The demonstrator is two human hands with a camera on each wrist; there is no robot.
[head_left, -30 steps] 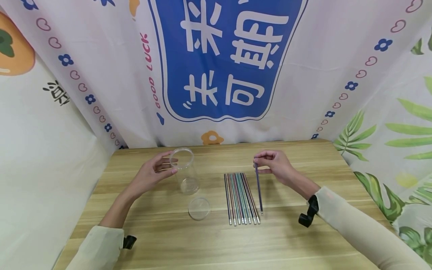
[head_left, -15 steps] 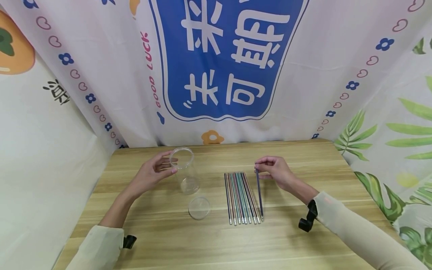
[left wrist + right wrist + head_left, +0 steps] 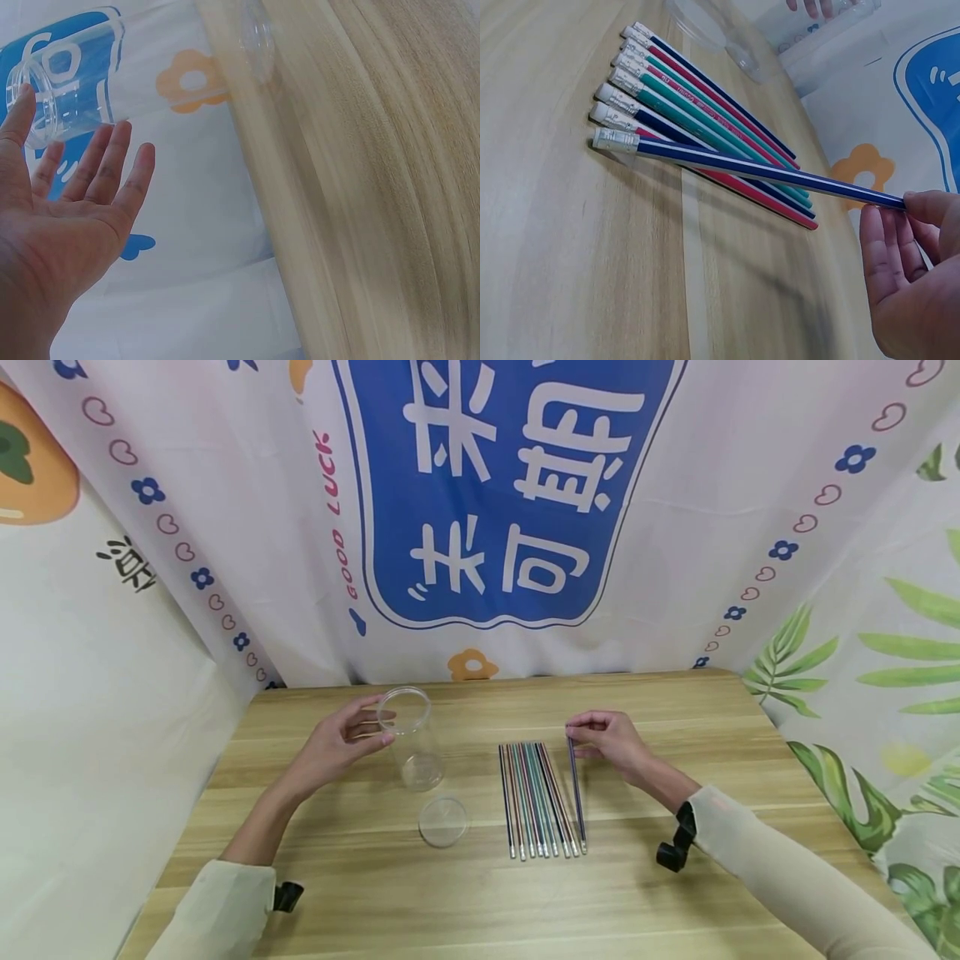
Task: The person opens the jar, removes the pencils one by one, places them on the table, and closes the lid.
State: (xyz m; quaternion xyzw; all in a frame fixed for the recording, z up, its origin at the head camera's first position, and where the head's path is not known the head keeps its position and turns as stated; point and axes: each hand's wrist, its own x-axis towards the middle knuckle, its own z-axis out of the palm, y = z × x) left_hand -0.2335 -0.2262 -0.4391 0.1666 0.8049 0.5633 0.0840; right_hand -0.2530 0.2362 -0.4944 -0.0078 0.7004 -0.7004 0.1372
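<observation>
My right hand (image 3: 606, 742) pinches the plain end of a dark blue pencil (image 3: 765, 171) between thumb and fingers. This pencil slants down toward its eraser end, which is at the table beside a row of striped pencils (image 3: 531, 802) in blue, red and green. A clear plastic jar (image 3: 417, 747) stands upright and uncovered on the left. Beside it, my left hand (image 3: 341, 745) has its fingers spread and mostly straight, thumb and fingertips at the jar's upper wall; whether they press on it I cannot tell. In the left wrist view the palm (image 3: 64, 232) holds nothing.
A round clear lid (image 3: 442, 822) lies flat in front of the jar. The wooden table (image 3: 390, 902) ends at a printed cloth (image 3: 660, 610) hung behind it, with more cloth at both sides.
My right hand has come lower and nearer with the blue pencil, bringing its eraser end level with the row. The left hand and jar have stayed in place.
</observation>
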